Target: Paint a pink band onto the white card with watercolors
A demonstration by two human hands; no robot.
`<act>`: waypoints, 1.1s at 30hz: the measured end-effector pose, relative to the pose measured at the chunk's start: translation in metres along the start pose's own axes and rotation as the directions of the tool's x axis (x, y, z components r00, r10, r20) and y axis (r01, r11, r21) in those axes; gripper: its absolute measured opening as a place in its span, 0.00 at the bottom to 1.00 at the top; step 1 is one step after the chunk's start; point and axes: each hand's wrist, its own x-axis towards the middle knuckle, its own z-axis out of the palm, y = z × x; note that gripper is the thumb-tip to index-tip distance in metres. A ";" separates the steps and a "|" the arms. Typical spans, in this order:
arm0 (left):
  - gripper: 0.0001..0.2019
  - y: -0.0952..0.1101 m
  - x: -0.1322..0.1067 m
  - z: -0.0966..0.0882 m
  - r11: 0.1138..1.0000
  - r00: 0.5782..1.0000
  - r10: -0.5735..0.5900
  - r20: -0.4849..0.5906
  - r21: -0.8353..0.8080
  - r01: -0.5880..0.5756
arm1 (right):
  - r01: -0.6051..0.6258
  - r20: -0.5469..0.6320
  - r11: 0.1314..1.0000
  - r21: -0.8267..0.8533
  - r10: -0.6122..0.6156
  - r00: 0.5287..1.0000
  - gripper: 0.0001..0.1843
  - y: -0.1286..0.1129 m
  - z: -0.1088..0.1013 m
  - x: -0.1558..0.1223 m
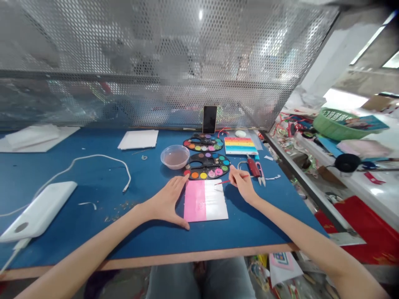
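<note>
Two hands: left hand [165,203] open, touching the left edge of a half-pink white sheet [204,201]; right hand [243,185] pinching a red paintbrush [222,181] above its far right corner.

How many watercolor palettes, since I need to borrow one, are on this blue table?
2. The farther palette sits beside the rainbow-striped card; the nearer palette lies just beyond the left hand.

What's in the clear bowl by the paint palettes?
Murky brownish water sits in the clear bowl. The cloudiness hides the bowl's bottom, so anything lying there can't be seen.
</note>
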 end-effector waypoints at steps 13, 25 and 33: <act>0.69 -0.007 -0.008 0.003 0.994 0.992 -0.101 0.075 -0.042 0.104 | -0.315 0.154 0.830 0.460 0.275 0.949 0.29 0.010 -0.011 0.026; 0.67 0.005 -0.001 0.014 0.965 0.966 -0.247 -0.083 -0.115 0.237 | -0.291 0.179 0.781 0.552 0.230 0.957 0.28 0.007 -0.021 0.022; 0.62 0.019 -0.001 0.013 0.962 0.947 -0.262 -0.186 -0.124 0.242 | -0.253 0.133 0.766 0.591 0.217 0.967 0.28 0.008 -0.034 0.022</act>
